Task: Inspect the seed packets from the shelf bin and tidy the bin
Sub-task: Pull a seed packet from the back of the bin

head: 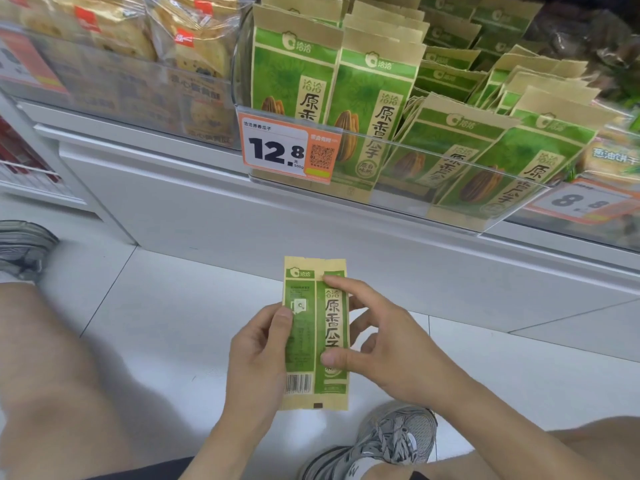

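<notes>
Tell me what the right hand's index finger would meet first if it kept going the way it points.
Probably nothing new: the right hand already touches the held seed packet. Beyond its top edge, likely the white shelf base, though depth is unclear.

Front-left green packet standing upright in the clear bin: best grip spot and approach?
Pinch the plain tan top flap of the front-left green paper seed packet from above. It stands upright behind the clear plastic bin front, which covers its lower half; only the top edge sticks out free. Lift straight up.
</notes>
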A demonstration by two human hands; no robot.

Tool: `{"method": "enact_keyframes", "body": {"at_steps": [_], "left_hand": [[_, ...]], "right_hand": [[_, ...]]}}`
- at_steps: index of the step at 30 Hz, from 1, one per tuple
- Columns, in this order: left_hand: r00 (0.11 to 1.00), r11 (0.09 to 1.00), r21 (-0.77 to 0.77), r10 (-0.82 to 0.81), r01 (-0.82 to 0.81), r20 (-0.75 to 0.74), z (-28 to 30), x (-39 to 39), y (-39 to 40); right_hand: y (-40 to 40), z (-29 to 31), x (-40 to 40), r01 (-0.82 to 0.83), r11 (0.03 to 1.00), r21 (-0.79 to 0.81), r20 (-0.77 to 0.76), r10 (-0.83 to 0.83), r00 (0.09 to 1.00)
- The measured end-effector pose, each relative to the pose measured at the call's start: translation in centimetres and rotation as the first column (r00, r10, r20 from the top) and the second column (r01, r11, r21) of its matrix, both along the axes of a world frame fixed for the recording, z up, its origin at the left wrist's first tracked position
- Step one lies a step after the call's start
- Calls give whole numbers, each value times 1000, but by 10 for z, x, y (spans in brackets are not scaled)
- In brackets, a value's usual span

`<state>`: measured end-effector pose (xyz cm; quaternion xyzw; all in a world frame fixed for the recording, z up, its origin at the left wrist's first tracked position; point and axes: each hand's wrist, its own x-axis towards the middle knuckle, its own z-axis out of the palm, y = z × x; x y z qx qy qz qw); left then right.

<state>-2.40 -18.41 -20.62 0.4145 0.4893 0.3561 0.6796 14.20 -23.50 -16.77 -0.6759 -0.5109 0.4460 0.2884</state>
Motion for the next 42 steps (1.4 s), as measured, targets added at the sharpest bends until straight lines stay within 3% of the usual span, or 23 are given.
{"method": "enact_keyframes", "body": {"at_steps": [5,10,15,20,23,26,28,32,36,38,42], "left_hand": [[999,998,32,-47,47,8,-3,0,-1],[955,958,-4,-285,286,87,-4,-5,2],[985,985,-81,-146,154,95,-10,-2,-3],[985,984,-93,-147,155,89,-13,-4,-1],[990,988,-69,-141,142,17,-14,-4,-2],[970,993,55,-93,108,-222,-13,-4,-4],[969,986,111,-97,125,-228,-4,-2,-7],[969,964,112,-233,241,-77,12,3,-16],[955,954,-39,-297,297,13,9,3,-15],[943,939,-88,-333,331,-6,6,1,-10],[854,857,98,-482,506,-193,11,-4,2]], "right_hand": [[2,4,9,-51,997,59,44,48,998],[4,1,19,111,986,128,-43,-107,993],[1,9,18,-128,986,-103,-32,125,992],[0,13,19,-139,984,-108,-72,132,989],[0,12,21,-124,988,-94,-75,117,990],[-1,16,17,-108,993,-48,-33,107,994],[-1,20,13,-126,992,-3,-3,126,992],[-5,26,0,-194,979,63,5,195,981],[-10,22,-3,-188,981,49,-40,190,981],[-10,18,0,-153,987,38,-6,154,988],[-4,16,11,8,1000,26,190,-13,982]]}}
